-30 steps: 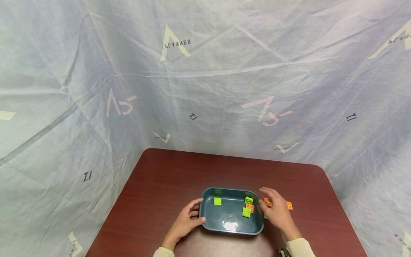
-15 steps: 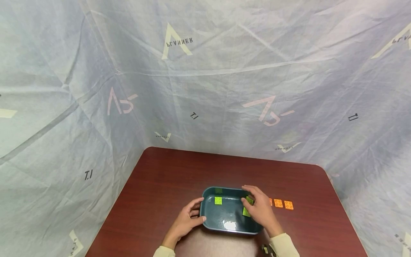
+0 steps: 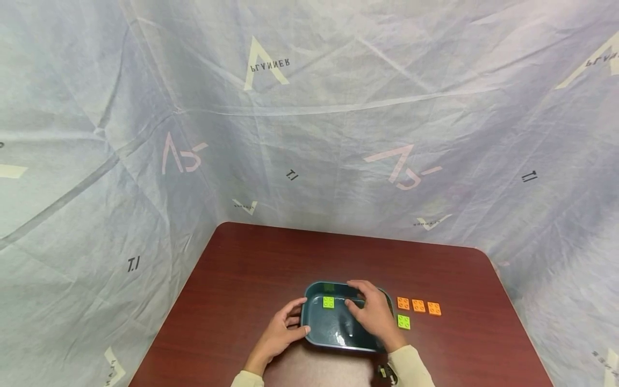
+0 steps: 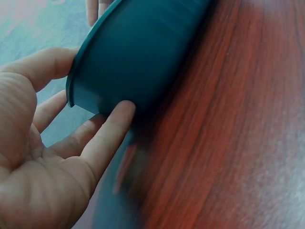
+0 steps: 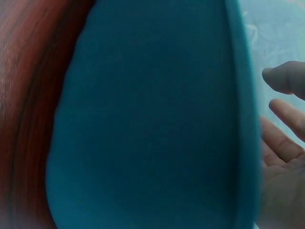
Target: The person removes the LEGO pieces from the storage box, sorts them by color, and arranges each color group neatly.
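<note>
Since half a second ago, the right grip [image 3: 376, 316] has moved left, from above the right end of the tray [image 3: 319, 322] to nearer its middle. It hangs loose with fingers apart, and I see nothing in it. One green brick [image 3: 328, 302] sits inside the tray, in the far left part, just past those fingertips. I think that brick is wanted next. On the tabletop [image 3: 271, 269], between the tray and the right edge, three orange bricks [image 3: 418, 306] lie in a row, with a loose green brick [image 3: 403, 322] on the near side of the row's left end. The left grip [image 3: 278, 336] isn't squeezing; its fingers just touch the tray's left side. So if it pushes too hard, the tray could slide toward the tabletop's right edge and bump the loose green brick out of place. If the right wrist comes down too low, it could catch the tray's rim and tip or drag it. Fast fingers might only poke the inside brick against the wall. I can't tell what lies under the right grip, so something hidden there could get knocked too.
</note>
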A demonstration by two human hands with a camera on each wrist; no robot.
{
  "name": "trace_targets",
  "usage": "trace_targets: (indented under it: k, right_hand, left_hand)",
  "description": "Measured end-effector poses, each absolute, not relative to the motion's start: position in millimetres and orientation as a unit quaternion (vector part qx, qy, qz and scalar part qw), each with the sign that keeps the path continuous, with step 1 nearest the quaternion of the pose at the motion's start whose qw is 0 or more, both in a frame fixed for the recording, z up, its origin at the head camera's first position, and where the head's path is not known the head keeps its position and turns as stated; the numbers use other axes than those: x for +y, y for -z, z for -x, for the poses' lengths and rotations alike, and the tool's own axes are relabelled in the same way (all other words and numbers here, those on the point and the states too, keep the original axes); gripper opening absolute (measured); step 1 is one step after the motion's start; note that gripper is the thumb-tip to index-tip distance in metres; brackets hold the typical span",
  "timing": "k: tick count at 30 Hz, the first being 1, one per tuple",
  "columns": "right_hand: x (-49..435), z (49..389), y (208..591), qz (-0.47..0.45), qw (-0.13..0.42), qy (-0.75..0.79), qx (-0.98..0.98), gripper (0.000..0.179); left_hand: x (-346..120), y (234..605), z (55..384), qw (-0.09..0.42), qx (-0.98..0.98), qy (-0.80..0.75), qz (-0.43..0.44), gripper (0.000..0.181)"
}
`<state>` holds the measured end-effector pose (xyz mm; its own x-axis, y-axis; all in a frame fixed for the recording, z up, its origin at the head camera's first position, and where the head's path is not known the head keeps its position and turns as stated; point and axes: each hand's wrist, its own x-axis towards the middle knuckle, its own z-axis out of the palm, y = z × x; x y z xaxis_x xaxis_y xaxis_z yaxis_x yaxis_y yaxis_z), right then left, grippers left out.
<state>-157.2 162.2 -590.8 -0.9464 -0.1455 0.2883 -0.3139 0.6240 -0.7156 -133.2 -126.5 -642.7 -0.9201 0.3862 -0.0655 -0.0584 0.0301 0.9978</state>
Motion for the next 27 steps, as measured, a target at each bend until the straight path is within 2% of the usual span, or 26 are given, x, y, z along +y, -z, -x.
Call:
trace_targets:
  k: [14,27]
  right_hand:
    - [131,166,609,-0.14,0.028,-0.409,-0.901,0.044]
    - [116,171,621,-0.147,-0.012,-0.383,-0.912,0.039]
  left_hand:
    - [-127,642,133,0.165,0.714,-0.671,-0.113,0.071]
    - [-127,642,133,0.166,0.712,-0.673,-0.114,0.072]
